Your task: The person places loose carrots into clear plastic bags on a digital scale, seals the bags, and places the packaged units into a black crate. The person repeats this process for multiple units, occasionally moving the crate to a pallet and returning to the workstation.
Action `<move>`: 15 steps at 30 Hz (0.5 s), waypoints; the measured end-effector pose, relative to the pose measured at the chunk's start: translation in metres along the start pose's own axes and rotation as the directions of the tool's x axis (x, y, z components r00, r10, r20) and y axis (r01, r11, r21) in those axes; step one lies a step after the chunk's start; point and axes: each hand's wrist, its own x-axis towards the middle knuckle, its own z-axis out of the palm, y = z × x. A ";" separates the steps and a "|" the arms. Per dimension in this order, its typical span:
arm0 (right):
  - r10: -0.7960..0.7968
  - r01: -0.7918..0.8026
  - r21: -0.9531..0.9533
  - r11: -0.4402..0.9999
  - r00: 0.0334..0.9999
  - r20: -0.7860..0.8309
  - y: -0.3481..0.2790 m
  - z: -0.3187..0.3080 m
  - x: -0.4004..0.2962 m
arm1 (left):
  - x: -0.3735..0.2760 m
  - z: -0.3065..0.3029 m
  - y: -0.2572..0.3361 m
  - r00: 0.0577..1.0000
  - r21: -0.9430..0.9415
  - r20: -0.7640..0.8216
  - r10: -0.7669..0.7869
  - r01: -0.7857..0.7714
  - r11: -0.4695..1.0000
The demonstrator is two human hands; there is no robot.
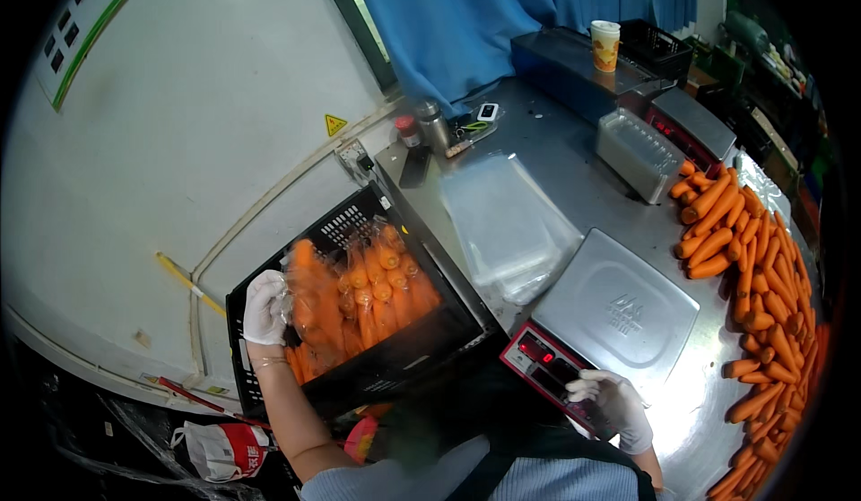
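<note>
My left hand [267, 307], in a white glove, grips the edge of a clear plastic bag of carrots [313, 302] over a black plastic crate [410, 366]. The bag is blurred. Bagged carrots [382, 286] fill the crate beside it. My right hand [609, 397], also gloved in white, is at the front panel of a digital weighing scale [625, 306], its fingers partly curled over the panel; nothing shows in it. The scale's metal pan is bare and its display is lit red. Flat clear plastic bags [504, 218] lie between the crate and the scale.
Loose carrots [773, 299] are heaped along the right of the steel table [558, 144]. Behind them stand a second scale [693, 127] and a clear plastic container [639, 154]. A steel flask [434, 127], a red-lidded jar [407, 131] and a phone [414, 166] are near the wall.
</note>
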 end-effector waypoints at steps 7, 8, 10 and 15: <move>-0.111 0.102 -0.058 0.993 0.975 -0.190 -0.003 -0.022 -0.008 | 0.076 -0.139 -0.108 0.800 0.170 -0.542 -0.257 0.404 0.899; -0.137 0.124 -0.078 0.989 0.971 -0.196 -0.006 -0.022 -0.007 | 0.080 -0.149 -0.129 0.756 0.133 -0.595 -0.273 0.427 0.894; -0.149 0.135 -0.078 0.988 0.963 -0.222 -0.010 -0.023 -0.008 | 0.092 -0.151 -0.165 0.725 -0.059 -0.626 -0.286 0.321 0.945; -0.159 0.133 -0.106 0.985 0.941 -0.299 -0.029 -0.012 -0.023 | 0.165 -0.085 -0.176 0.866 0.378 -0.492 0.096 0.113 0.919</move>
